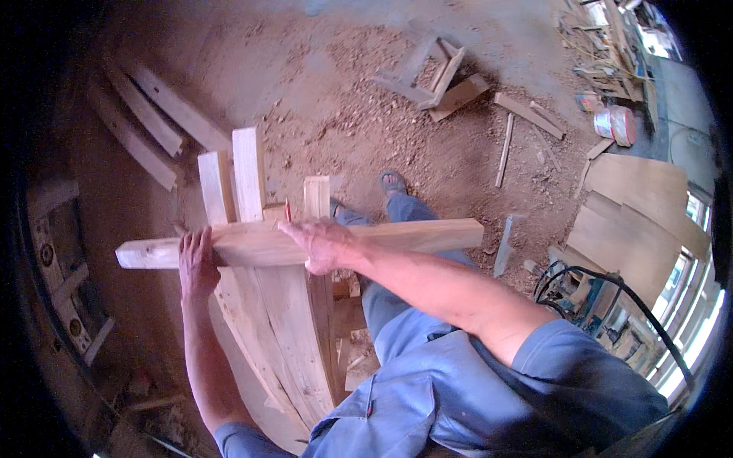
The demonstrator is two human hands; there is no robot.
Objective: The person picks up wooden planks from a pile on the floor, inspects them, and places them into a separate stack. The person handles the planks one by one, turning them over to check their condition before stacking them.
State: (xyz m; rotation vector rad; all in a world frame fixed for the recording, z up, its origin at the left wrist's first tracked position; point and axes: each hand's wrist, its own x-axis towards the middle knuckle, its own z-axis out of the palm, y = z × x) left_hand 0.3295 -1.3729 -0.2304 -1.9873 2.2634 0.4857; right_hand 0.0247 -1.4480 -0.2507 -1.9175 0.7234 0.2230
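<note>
A long, squared wooden beam (252, 243) lies crosswise in front of me over several pale boards (286, 320) that run lengthwise away from me. Near the beam's left end, my left hand (198, 266) is wrapped over it, fingers on the far edge and palm on the near side. My right hand (327, 243) rests on top of the beam around its middle, fingers bent. A thin red pencil (288, 208) sticks up at those fingertips and appears to be pinched there; its lower end is hidden.
Curved timber pieces (153, 114) lie at the far left. A wooden frame (439, 76) and loose strips (504, 149) sit among wood chips on the floor. At right are a white bucket (615, 124), plywood sheets (626, 229) and a machine with a black hose (641, 305).
</note>
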